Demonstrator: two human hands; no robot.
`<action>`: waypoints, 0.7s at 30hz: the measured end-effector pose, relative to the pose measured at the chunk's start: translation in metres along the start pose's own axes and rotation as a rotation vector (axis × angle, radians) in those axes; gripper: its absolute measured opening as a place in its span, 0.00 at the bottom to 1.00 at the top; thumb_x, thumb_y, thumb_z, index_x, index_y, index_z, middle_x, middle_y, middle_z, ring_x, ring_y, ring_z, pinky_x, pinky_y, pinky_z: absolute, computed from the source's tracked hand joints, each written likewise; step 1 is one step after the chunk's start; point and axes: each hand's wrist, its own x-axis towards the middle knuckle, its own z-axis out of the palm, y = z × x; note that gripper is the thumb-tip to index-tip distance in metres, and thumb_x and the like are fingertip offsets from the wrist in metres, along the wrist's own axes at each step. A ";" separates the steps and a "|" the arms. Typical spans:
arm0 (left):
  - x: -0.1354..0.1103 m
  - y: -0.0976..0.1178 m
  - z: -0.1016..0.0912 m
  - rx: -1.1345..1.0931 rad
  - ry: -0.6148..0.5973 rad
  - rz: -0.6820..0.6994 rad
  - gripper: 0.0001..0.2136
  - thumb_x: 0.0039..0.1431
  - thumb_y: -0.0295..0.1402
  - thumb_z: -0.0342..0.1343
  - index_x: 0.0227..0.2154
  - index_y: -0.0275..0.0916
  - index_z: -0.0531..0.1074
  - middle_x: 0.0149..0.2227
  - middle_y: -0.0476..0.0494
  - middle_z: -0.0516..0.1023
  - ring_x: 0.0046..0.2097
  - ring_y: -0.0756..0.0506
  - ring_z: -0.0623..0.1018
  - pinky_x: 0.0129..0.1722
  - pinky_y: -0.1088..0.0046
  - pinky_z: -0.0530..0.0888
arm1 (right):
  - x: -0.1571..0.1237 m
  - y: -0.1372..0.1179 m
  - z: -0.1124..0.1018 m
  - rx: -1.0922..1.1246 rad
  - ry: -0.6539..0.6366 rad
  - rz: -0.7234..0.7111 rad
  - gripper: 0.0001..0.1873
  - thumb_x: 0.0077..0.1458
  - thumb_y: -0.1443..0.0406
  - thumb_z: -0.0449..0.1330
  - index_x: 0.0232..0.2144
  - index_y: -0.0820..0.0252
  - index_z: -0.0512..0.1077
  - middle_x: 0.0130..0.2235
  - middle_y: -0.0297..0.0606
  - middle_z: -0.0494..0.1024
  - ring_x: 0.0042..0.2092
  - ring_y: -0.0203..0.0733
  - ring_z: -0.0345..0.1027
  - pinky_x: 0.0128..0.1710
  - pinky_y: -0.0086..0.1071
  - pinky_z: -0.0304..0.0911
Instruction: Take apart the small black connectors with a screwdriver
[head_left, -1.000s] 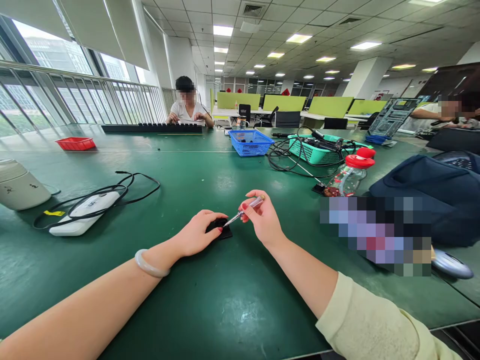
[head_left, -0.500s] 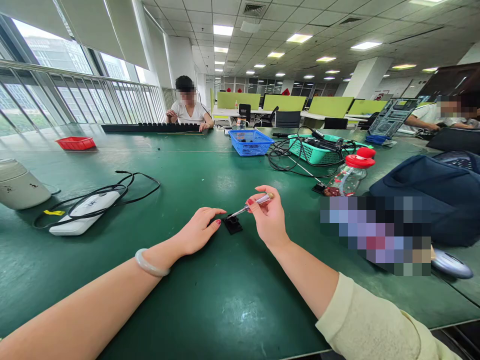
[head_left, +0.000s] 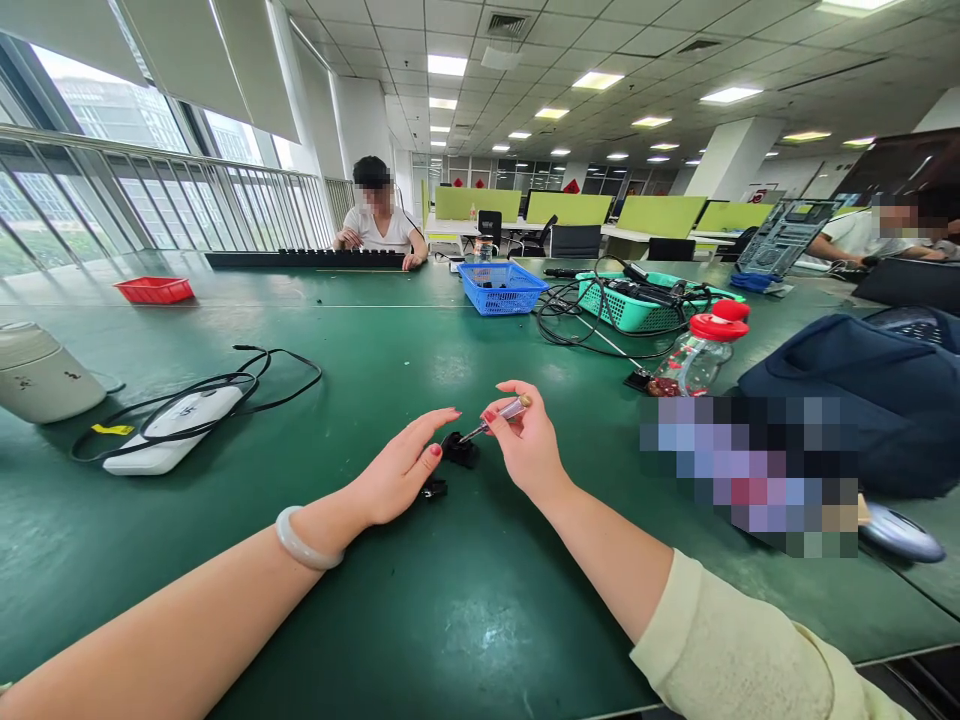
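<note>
My right hand point(head_left: 529, 445) is closed around a small screwdriver point(head_left: 512, 409) with a clear handle and a metal shaft. Its tip points down-left onto a small black part point(head_left: 460, 451) on the green table. My left hand point(head_left: 397, 465), wearing a pale bangle point(head_left: 300, 540), lies at the left side of that part with fingers stretched and thumb apart. The thumb tip is at the part's edge; whether it presses on it I cannot tell. Another small black piece point(head_left: 434, 489) shows just below the left palm, partly covered by it.
A white power bank point(head_left: 176, 430) with a looped black cable lies left, near a white flask point(head_left: 45, 375). Beyond are a red tray point(head_left: 155, 290), a blue basket point(head_left: 504, 290) and a green basket point(head_left: 637, 305). A red-lidded jar point(head_left: 701, 350) and dark bag point(head_left: 855, 400) stand right.
The black part has shifted and tilted under the screwdriver tip. A second black piece has come into sight below my left hand. My right hand has moved slightly left and down.
</note>
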 end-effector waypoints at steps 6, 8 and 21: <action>0.010 -0.008 -0.001 0.114 0.010 -0.193 0.23 0.59 0.42 0.48 0.56 0.45 0.67 0.59 0.45 0.71 0.61 0.40 0.69 0.65 0.55 0.65 | -0.003 -0.001 0.003 0.079 -0.120 -0.023 0.20 0.54 0.61 0.62 0.48 0.51 0.62 0.34 0.30 0.77 0.35 0.37 0.73 0.43 0.37 0.70; 0.011 -0.008 -0.002 0.130 -0.014 -0.172 0.21 0.57 0.44 0.52 0.52 0.46 0.72 0.57 0.45 0.74 0.59 0.39 0.71 0.63 0.56 0.66 | -0.003 -0.002 0.004 0.096 -0.112 -0.052 0.21 0.54 0.60 0.63 0.49 0.51 0.62 0.34 0.31 0.77 0.36 0.38 0.73 0.43 0.37 0.70; 0.012 -0.018 -0.007 0.003 -0.058 -0.215 0.21 0.57 0.35 0.45 0.52 0.43 0.72 0.53 0.48 0.77 0.56 0.44 0.74 0.63 0.61 0.67 | -0.006 -0.011 0.000 0.050 -0.033 -0.216 0.19 0.58 0.60 0.59 0.50 0.49 0.61 0.32 0.30 0.74 0.35 0.39 0.70 0.40 0.36 0.67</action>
